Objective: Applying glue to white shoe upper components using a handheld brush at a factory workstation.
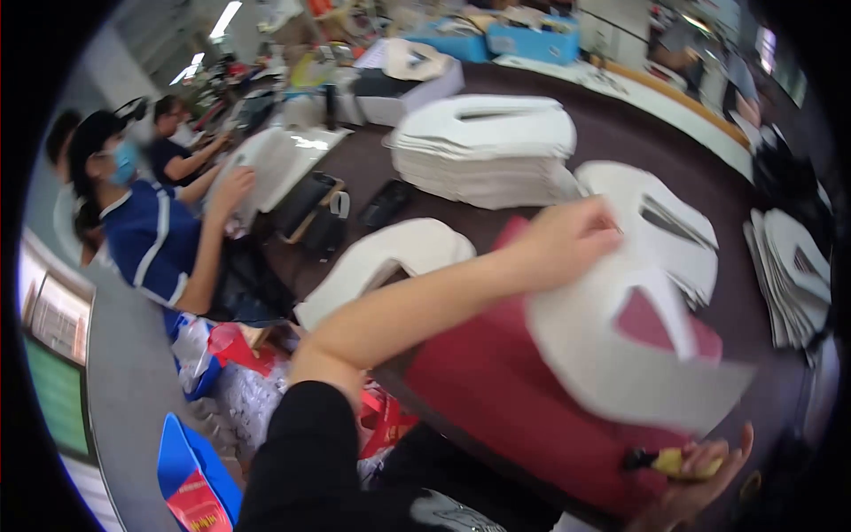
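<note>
My left hand [567, 244] is closed on the upper edge of a white, curved flat piece [612, 363], its fingertips pinched together. That piece hangs tilted over a dark red sheet [479, 381] on the table, with a pointed opening in its middle and a pale strip at its lower end. Low at the right, my right hand [705, 483] is wrapped around a small yellow tool [678, 462] with a black end; motion blur hides its kind. Just beyond my left hand lies a stack of similar white pieces [656, 217]. Another white curved piece [390, 257] lies left of my forearm.
A tall stack of white pieces [483, 151] stands farther back on the dark table [620, 115], with another stack [789, 275] at the right. A black case [306, 204] is at the left, near a co-worker in a blue shirt [155, 235]. Blue bins [532, 40] stand behind.
</note>
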A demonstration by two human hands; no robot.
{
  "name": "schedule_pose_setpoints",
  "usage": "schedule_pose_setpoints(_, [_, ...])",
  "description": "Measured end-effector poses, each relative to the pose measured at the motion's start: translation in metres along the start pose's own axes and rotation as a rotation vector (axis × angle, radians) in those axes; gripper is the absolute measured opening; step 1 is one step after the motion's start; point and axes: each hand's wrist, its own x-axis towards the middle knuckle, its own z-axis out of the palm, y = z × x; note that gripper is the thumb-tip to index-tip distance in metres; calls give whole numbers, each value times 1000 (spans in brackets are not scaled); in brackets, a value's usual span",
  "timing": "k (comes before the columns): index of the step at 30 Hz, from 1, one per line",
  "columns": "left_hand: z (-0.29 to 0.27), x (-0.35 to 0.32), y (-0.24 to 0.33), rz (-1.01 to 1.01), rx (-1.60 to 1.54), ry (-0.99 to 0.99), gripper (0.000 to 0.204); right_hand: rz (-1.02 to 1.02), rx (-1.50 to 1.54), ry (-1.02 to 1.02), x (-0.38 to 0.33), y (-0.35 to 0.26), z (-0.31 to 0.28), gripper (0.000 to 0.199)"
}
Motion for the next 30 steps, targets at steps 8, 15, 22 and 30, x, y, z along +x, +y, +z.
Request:
schedule_pose_setpoints(8, [31, -121, -37, 321, 866, -68, 26, 154, 43, -129, 16, -10, -5, 36])
schedule_pose_setpoints(15, [100, -126, -20, 531, 405, -547, 31, -24, -60, -496, -18, -44, 38, 30])
schedule_pose_setpoints(22, [110, -141, -12, 411, 287, -521, 14, 132, -288, -574, -48, -25, 49, 29])
schedule_pose_setpoints(30, [124, -150, -7, 247, 247, -443, 9, 194, -397, -703, -45, -50, 50, 26])
